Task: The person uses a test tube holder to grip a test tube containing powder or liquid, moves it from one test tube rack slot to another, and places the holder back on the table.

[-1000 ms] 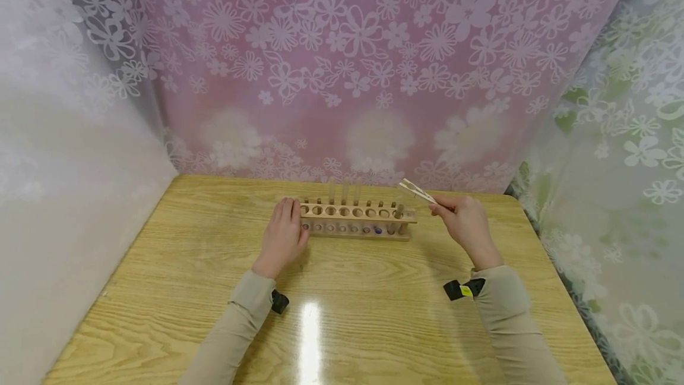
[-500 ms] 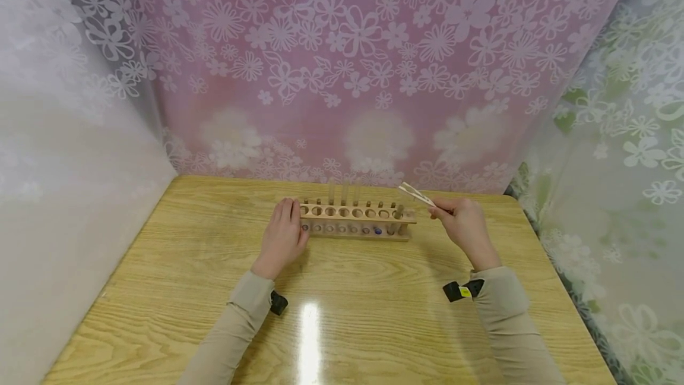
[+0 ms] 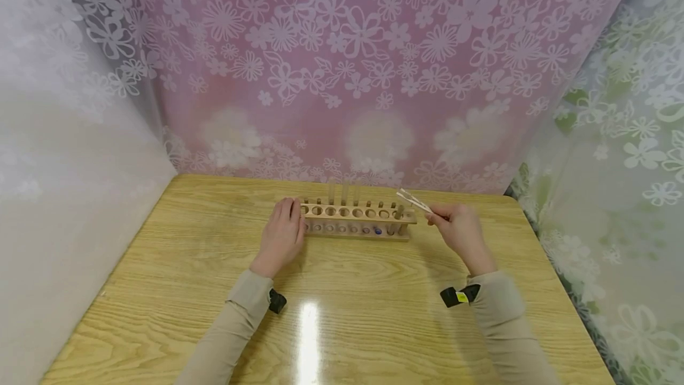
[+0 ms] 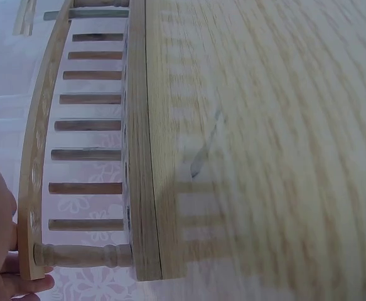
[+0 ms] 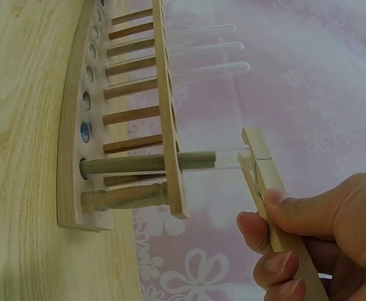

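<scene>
The left hand (image 3: 279,233) grips the end of the wooden rack (image 3: 352,215); its fingers are closed about the end of the upper board, and the rest of the rack extends to the right of these fingers, upright upon the table (image 3: 369,290); the right hand (image 3: 462,236) holds a wooden clamp (image 5: 264,175), with the thumb on one side and the bent fingers on the other; in front of the right fingertips, the clamp's tip is at the mouth of a glass tube (image 5: 195,160); this tube stands in the rack hole nearest to the right fingers, with dark olive content in its lower part; whether the clamp bites the glass, I cannot tell.

Between the two hands' fingers, along the far side of the rack, there is a row of wooden pegs (image 5: 132,116); three clear tubes (image 5: 233,47) stand there with their rounded ends up; a blue spot (image 5: 86,132) shows at the lower board, nearer to the right fingers than to the left; beyond all fingers hangs a pink flowered curtain (image 3: 320,76).
</scene>
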Available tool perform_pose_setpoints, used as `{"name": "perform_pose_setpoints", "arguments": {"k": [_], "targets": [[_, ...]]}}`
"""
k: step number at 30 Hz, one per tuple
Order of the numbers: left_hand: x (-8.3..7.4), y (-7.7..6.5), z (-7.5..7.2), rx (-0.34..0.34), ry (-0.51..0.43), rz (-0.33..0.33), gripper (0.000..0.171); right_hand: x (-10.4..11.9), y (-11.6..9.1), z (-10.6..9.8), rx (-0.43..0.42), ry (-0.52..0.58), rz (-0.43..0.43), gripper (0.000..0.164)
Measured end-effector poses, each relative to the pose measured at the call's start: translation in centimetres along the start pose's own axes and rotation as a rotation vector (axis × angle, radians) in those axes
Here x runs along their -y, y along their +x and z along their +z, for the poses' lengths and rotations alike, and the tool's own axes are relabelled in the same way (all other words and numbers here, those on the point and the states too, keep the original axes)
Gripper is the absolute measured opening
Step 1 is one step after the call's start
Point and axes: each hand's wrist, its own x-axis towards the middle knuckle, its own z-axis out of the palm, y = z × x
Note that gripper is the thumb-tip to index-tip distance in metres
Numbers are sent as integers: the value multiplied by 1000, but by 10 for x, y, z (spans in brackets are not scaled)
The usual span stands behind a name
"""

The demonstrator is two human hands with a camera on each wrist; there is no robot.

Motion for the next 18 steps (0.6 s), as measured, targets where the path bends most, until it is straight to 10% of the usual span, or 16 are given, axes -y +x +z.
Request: {"name": "perform_pose_setpoints", "arguments": {"k": [18], "targets": [[0,5,-1,-47,8,3,37,-3,-7,15,30,-58,8,30]]}}
